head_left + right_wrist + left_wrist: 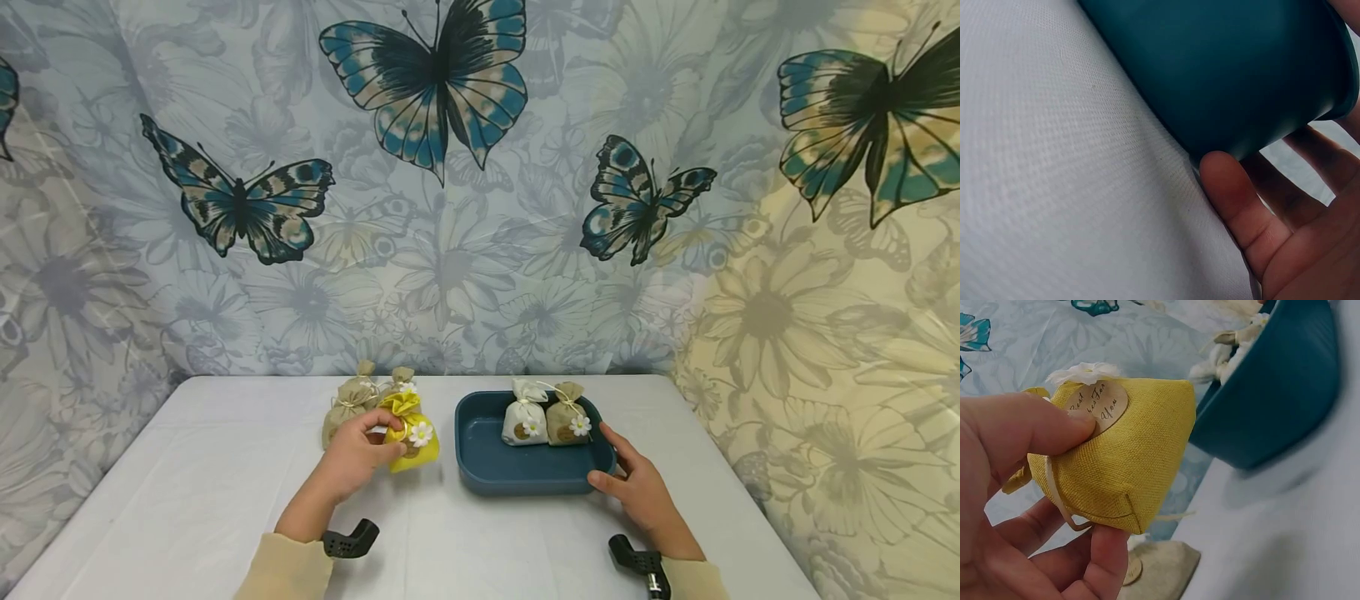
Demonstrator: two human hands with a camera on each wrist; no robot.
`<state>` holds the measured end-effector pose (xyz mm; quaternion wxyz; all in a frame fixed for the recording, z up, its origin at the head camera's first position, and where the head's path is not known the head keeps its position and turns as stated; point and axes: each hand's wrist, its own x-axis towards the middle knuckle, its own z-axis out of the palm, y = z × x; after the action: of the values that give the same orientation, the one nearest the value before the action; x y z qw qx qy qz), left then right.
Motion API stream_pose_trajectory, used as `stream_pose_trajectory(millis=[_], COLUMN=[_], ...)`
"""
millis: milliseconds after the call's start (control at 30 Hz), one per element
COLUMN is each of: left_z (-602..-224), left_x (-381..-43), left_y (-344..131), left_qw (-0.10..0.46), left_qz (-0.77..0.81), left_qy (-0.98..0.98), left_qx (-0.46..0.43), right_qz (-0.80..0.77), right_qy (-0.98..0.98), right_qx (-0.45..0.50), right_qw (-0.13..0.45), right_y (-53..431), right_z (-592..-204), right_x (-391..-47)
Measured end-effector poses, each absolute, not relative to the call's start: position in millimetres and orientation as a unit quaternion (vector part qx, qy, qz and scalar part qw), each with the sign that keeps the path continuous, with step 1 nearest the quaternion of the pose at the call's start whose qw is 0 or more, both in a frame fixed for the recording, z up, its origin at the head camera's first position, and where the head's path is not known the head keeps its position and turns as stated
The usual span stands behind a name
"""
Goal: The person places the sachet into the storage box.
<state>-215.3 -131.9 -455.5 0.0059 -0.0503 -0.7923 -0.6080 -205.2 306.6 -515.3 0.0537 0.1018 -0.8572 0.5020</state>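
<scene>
A yellow cloth drawstring pouch [422, 454] with a white flower and a round paper tag hangs above the table. My left hand [354, 457] pinches it between thumb and fingers; in the left wrist view the thumb [1063, 425] presses on the tag. The dark blue tub [487, 467] stands right of the pouch. Inside its back right part are a white pouch [522, 417] and a tan pouch [567, 421], side by side and upright. My right hand [637, 487] grips the tub's right end, its thumb [1229, 187] low at the near corner.
Behind my left hand, more tan pouches [348, 402] stand close together on the white tablecloth [187, 483]. A butterfly-print cloth [450, 283] hangs along the table's back edge. Each wrist wears a black camera mount [352, 540].
</scene>
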Motion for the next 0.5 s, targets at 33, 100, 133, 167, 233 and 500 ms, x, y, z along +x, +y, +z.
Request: stream_pose_trajectory(millis=[33, 100, 133, 167, 233, 500], left_z=[-453.7, -449.4, -446.5, -443.1, -436.1, -421.7], left_x=[-215.0, -215.7, -216.3, -217.3, -220.5, -241.2], left_y=[-130.7, -127.3, -124.9, -122.0, -116.0, -87.7], left_qw=[0.007, 0.001, -0.004, -0.008, -0.016, -0.025], left_qz=[-0.608, -0.612, -0.612, -0.612, -0.610, -0.588], left_qy=[-0.793, -0.789, -0.788, -0.788, -0.788, -0.802], left_qx=[-0.052, -0.060, -0.063, -0.068, -0.078, -0.102], right_qz=[0.504, 0.504, 0.503, 0.503, 0.502, 0.504], right_qy=[-0.856, -0.856, -0.857, -0.857, -0.858, -0.855], right_qx=[0.101, 0.099, 0.098, 0.097, 0.098, 0.106], right_qw=[0.052, 0.050, 0.051, 0.051, 0.053, 0.060], right_y=[306.6, 307.1, 307.6, 308.1, 308.6, 307.5], right_z=[-515.3, -515.4, -515.9, -516.4, -516.6, -515.1], right_x=[-205.0, -205.0, -205.1, -205.3, -205.2, -205.2])
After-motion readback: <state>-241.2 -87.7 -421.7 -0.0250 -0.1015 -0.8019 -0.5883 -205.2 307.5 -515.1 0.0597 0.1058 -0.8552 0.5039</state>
